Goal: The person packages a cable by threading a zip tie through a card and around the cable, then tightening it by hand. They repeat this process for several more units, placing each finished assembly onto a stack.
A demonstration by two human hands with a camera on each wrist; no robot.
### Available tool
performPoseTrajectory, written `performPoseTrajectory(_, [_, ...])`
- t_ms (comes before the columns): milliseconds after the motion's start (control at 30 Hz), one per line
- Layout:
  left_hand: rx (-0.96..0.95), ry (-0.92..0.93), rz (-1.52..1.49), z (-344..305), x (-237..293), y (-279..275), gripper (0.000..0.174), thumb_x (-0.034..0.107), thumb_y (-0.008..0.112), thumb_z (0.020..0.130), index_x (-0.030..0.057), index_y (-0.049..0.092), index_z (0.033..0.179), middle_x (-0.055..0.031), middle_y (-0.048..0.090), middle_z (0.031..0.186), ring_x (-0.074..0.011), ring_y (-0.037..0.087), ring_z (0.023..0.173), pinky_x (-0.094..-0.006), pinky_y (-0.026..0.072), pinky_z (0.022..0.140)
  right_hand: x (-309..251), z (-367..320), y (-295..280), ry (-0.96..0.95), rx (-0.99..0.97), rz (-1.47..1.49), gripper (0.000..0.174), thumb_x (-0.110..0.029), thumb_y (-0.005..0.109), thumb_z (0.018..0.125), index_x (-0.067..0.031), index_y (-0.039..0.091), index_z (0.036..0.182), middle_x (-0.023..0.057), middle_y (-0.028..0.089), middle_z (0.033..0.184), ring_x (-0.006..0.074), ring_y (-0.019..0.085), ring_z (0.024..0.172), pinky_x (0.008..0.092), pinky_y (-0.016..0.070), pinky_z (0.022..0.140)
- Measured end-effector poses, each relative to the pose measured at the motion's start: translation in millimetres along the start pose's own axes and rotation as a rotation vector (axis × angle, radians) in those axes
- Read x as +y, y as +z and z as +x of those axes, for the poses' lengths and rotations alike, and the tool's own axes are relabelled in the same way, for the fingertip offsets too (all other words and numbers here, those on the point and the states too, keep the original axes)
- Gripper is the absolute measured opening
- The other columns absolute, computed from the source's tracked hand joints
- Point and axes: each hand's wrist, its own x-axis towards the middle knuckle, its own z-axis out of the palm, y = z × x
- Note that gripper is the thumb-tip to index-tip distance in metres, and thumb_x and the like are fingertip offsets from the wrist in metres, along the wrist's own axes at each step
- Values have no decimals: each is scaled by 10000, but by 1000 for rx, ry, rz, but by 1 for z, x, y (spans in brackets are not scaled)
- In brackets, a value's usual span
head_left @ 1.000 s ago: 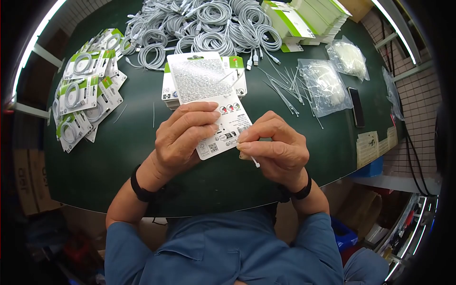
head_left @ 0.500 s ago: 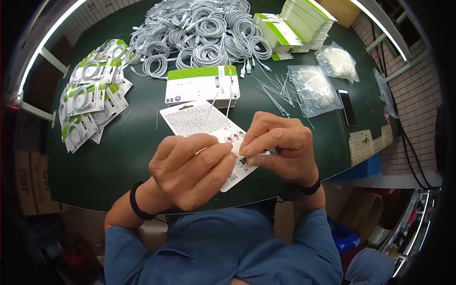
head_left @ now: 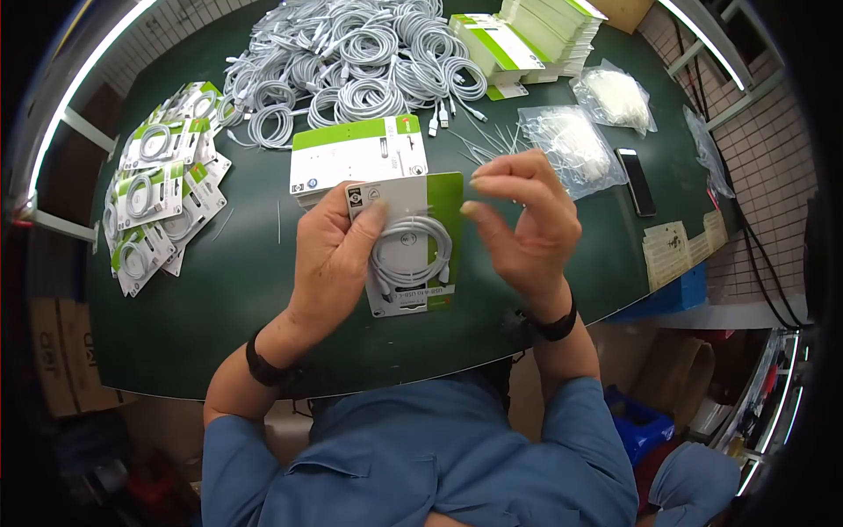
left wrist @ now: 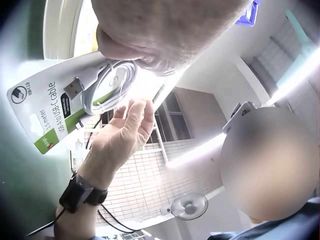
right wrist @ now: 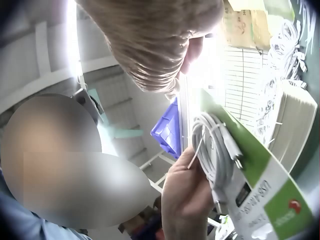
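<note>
Cable card (head_left: pixel 408 189) up off counter (head_left: pixel 246 290), dead centre before person, coil face up, long axis running away from body. Left hand (head_left: pixel 338 255) gripped its left edge, thumb over front. Right hand (head_left: pixel 527 224) empty, fingers loose, just beside right edge, seemingly not touching. Left hand nearer.

Green table (head_left: pixel 255 290) — cable coils (head_left: pixel 360 53), packaged cables (head_left: pixel 154 202), phone (head_left: pixel 635 181).

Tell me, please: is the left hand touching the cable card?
Touching. The head view shows it plainly: the left hand holds the cable card, with its fingers laid over the card's front left edge.
</note>
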Motion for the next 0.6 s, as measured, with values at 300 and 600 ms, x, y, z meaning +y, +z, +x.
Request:
performPoseTrajectory(300, [2,-23,-165,22,-21,3,253,135,560,1118,-49,634,1276,-85,748,1117,-81,680,963,-257,574,849,13,-9,20,-393,-194,-480,351,-4,902,653,-138,812,965,7,681,948,226,619,830,334,525,701])
performPoseTrajectory(600, [-76,74,-106,14,-13,9,269,83,639,1078,-33,629,1321,-82,743,1174,-102,684,1043,-277,573,918,19,-14,23,-301,-88,-373,338,10,899,673,-141,816,964,4,679,948,217,617,849,344,534,710])
